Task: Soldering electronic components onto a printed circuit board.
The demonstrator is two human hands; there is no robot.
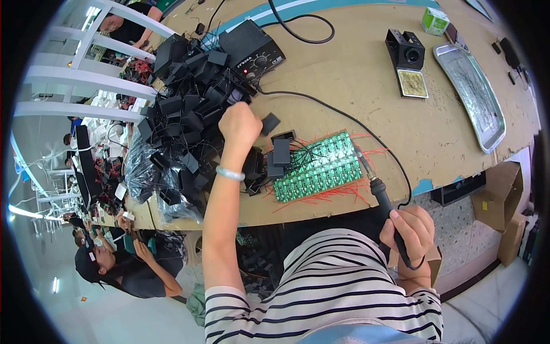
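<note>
Right grip [413, 230]: clamped around the handle of a soldering iron [380, 195].
Iron's metal tip: ahead and left of this grip, at the right edge of the circuit board panel [323, 169]; contact cannot be told.
Panel: green, flat on the bench [344, 69], between the two grips, fringed with red wires [358, 194]; two black boxes [281, 152] sit at its left end, black leads trailing across it.
Left grip [240, 125]: fingers curled in, undersides hidden; cannot tell whether anything is held.
Heap of black boxes [189, 117], wired: just beside the left grip, on its left.
Soldering station [252, 49], black, red light lit: beyond the left grip.
Iron stand [405, 50] with sponge tray [412, 83]: well beyond the right grip.
Metal tray [478, 97]: farther right.
Small green-and-white carton [435, 21]: far edge.
</note>
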